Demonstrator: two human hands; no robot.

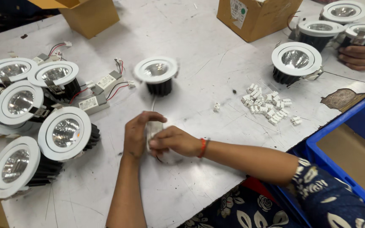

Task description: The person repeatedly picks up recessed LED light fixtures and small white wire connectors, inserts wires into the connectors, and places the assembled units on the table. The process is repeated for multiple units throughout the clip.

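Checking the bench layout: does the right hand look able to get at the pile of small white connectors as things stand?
Probably yes. The pile of small white connectors lies on bare table ahead and to the right of the right hand, with nothing between them. But both hands are on a small white part, so it must let go first.

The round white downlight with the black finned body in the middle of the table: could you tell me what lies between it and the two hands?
Head view: only a thin white cable on bare scratched white tabletop, running from the downlight to the small white box held by left hand and right hand.
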